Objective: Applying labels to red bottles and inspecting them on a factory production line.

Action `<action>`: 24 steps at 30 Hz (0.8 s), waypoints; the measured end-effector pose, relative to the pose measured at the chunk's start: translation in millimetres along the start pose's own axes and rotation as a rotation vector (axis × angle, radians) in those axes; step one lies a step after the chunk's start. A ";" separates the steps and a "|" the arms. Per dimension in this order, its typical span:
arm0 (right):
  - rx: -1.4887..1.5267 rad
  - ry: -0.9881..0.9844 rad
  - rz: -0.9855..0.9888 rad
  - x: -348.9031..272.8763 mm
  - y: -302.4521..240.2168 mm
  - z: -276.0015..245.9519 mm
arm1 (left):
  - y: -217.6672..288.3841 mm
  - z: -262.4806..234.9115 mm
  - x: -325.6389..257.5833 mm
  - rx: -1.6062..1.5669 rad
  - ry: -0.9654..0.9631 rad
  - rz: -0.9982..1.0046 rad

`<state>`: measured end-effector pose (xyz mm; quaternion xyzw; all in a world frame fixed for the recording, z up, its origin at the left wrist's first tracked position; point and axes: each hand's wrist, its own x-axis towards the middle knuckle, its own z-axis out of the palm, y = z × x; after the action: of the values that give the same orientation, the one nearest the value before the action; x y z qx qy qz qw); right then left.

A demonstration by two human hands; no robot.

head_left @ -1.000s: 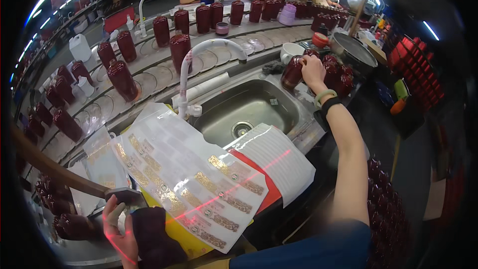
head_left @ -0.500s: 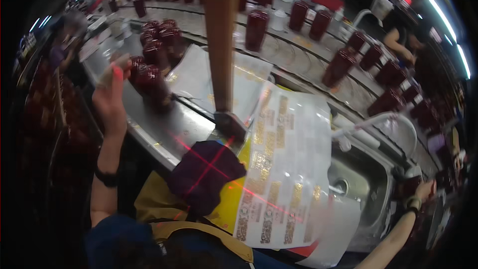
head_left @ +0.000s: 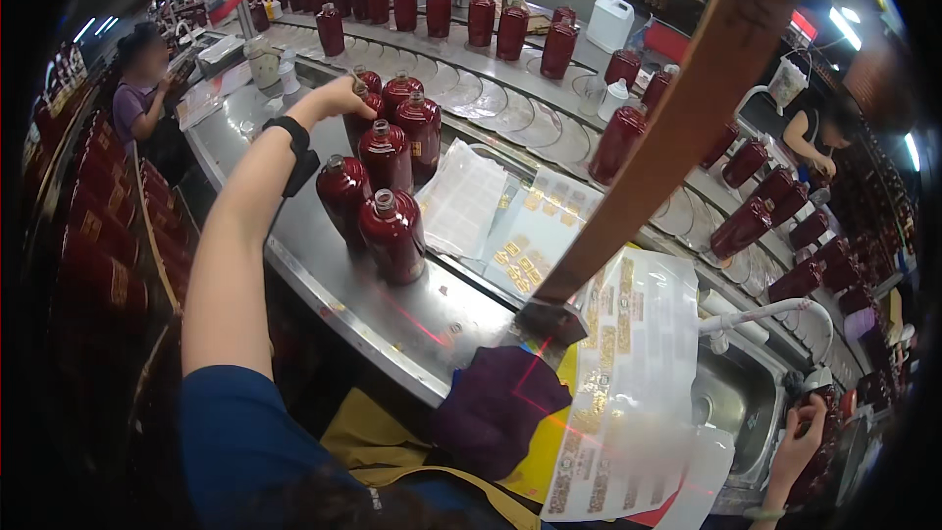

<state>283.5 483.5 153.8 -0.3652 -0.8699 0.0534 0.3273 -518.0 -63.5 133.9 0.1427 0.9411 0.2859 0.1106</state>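
Note:
My left hand (head_left: 339,100) reaches over the far end of a cluster of dark red glass bottles. Its fingers are closed at the neck of the rearmost left bottle (head_left: 361,128), partly hidden behind the others. Nearer to me, another red bottle (head_left: 394,240) stands upright with an uncapped clear neck. At the far right, my right hand (head_left: 805,429) is beside the sink, fingers loosely bent and apart. Dark red glass (head_left: 822,466) shows just behind it; I see no grip on it.
A brown post (head_left: 653,152) slants across the view. Printed gold label sheets (head_left: 628,393) lie beside the steel sink (head_left: 731,397) and faucet (head_left: 756,314). A purple cloth (head_left: 500,407) rests at the counter edge. Red bottles line the conveyor (head_left: 510,108). Other people work at left and right.
The view has turned left. My left hand has moved from beside the bottle cluster onto the rear bottle's neck. My right hand, earlier at a dark red bottle, now has its fingers apart.

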 end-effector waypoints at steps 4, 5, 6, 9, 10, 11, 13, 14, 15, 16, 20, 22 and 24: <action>-0.042 -0.008 -0.038 -45.6 -101.2 -14.6 | -18.1 22.0 16.2 -0.019 0.030 0.024; -0.034 0.011 -0.067 -52.3 -118.0 -16.7 | -21.9 24.8 15.0 -0.010 0.055 0.095; -0.020 0.002 -0.018 -55.8 -132.1 -18.1 | -23.8 25.4 13.2 -0.004 0.092 0.143; -0.009 -0.034 0.034 -60.4 -165.8 -19.6 | -21.4 13.4 -1.6 -0.113 0.120 0.198; 0.036 -0.043 -0.005 -59.7 -175.2 -17.4 | -17.7 4.5 -11.5 -0.159 0.127 0.181; 0.082 -0.054 -0.045 -58.7 -184.1 -14.3 | -8.6 -10.5 -19.9 -0.223 0.130 0.174; 0.141 -0.090 -0.031 -55.3 -201.0 -7.0 | 16.1 -44.5 -42.9 -0.237 0.329 0.363; 0.199 -0.122 0.025 -53.5 -209.6 -2.9 | 31.6 -68.5 -56.9 -0.139 0.350 0.361; 0.251 -0.124 -0.023 -51.6 -218.6 2.2 | 49.7 -89.7 -71.4 -0.084 0.360 0.377; 0.294 -0.123 -0.014 -50.4 -227.3 5.4 | 66.0 -104.5 -90.2 -0.054 0.542 0.388; 0.527 -0.099 -0.195 -45.5 -267.5 29.0 | 115.7 -137.7 -185.6 -0.249 0.507 0.585; 0.709 -0.125 -0.190 -55.0 -289.8 37.8 | 136.7 -120.6 -228.6 -0.588 0.528 0.801; 0.771 -0.103 -0.264 -67.1 -310.9 49.6 | 149.6 -75.3 -266.4 -0.876 0.443 0.810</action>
<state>101.5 219.5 182.7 -0.0981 -0.8408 0.3511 0.4001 -260.1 -71.0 313.9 0.3662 0.6090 0.6862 -0.1556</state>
